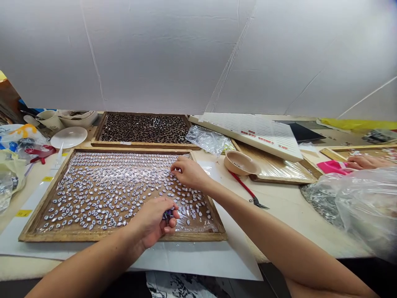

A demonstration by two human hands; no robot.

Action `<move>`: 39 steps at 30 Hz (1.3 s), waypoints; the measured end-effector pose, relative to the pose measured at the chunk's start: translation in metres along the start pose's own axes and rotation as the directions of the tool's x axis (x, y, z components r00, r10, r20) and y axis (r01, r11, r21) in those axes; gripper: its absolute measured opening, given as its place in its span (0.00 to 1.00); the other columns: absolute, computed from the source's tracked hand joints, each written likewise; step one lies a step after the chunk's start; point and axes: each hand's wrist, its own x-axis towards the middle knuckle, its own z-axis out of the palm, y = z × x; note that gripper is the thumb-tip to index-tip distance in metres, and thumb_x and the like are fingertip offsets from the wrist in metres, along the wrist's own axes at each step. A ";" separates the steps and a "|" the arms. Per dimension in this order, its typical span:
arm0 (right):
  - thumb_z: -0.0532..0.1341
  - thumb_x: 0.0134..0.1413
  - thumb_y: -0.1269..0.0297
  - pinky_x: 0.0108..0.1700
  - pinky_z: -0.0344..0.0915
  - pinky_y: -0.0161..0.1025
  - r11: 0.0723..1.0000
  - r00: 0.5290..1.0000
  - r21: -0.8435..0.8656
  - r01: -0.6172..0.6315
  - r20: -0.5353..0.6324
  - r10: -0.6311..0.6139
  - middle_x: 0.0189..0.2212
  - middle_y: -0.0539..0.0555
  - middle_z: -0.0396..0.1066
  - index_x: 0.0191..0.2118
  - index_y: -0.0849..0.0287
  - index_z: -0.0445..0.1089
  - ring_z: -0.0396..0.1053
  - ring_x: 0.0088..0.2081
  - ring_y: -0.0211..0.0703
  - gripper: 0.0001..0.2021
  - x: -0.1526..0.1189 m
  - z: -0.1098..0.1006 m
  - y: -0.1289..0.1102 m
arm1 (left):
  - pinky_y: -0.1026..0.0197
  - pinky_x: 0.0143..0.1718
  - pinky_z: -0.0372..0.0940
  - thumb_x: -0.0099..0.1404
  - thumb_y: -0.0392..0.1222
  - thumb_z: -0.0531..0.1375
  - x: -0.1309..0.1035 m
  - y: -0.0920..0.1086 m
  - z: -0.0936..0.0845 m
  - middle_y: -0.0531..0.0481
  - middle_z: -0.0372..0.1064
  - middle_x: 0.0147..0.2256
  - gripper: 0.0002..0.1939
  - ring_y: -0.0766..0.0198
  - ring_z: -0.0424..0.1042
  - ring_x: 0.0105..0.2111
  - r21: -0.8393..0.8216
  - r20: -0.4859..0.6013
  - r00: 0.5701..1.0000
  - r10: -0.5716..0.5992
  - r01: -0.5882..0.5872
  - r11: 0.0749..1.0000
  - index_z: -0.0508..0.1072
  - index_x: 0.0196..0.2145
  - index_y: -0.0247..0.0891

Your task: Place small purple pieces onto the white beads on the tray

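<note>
A wooden-framed tray [124, 236] lies in front of me, its film-covered bed bearing many small pale, leaf-shaped pieces [99, 207] with dark centres. The far pieces sit in tight rows; the nearer ones are scattered. Over the tray's near edge, my left hand [158, 219] is curled around several small dark, shiny stones [168, 214]. My right hand [190, 171] is at the right part of the tray, just over the pieces. Its thumb and forefinger are pinched together, and whatever is between them is too small to make out.
Behind stands another framed tray [139, 144] of dark pieces. To the right are a beige bowl [242, 162], red-handled pliers [248, 190], a white foam board [257, 134] and a plastic bag [369, 211]. Another person's hand [366, 161] works at far right. A white plate [68, 137] sits left.
</note>
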 end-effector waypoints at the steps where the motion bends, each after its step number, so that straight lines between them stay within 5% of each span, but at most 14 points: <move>1: 0.58 0.52 0.73 0.38 0.58 0.35 1.000 1.000 -0.015 0.004 0.010 -0.003 0.32 0.54 0.67 0.30 0.60 0.73 0.64 0.36 0.40 0.07 0.001 0.001 0.000 | 0.71 0.16 0.43 0.57 0.36 0.54 -0.001 0.001 0.000 0.53 0.61 0.22 0.03 0.76 0.57 0.16 0.005 -0.007 1.000 -0.003 0.003 1.000 0.64 0.28 0.34; 13: 0.54 0.54 0.74 0.34 0.57 0.34 0.992 0.991 -0.078 0.099 -0.086 -0.105 0.31 0.54 0.65 0.36 0.58 0.75 0.63 0.32 0.39 0.12 -0.011 0.004 0.007 | 0.71 0.15 0.43 0.57 0.36 0.53 -0.001 -0.001 0.001 0.53 0.61 0.22 0.03 0.76 0.57 0.16 0.004 0.020 1.000 -0.005 0.005 1.000 0.64 0.27 0.34; 19: 0.54 0.51 0.77 0.38 0.60 0.35 0.977 0.983 -0.110 0.181 0.006 -0.182 0.33 0.55 0.66 0.37 0.58 0.75 0.64 0.35 0.41 0.14 -0.016 0.006 0.008 | 0.70 0.15 0.43 0.58 0.35 0.52 -0.001 -0.002 0.001 0.53 0.61 0.22 0.03 0.75 0.57 0.16 0.012 0.023 1.000 -0.017 0.017 1.000 0.64 0.27 0.34; 39: 0.52 0.48 0.79 0.37 0.60 0.37 0.976 0.982 -0.111 0.185 0.044 -0.182 0.36 0.57 0.67 0.41 0.57 0.74 0.64 0.37 0.43 0.19 -0.002 0.008 0.004 | 0.71 0.15 0.45 0.58 0.33 0.52 0.000 -0.001 0.000 0.53 0.61 0.21 0.05 0.75 0.57 0.16 -0.032 0.035 0.999 -0.018 0.019 0.999 0.65 0.26 0.33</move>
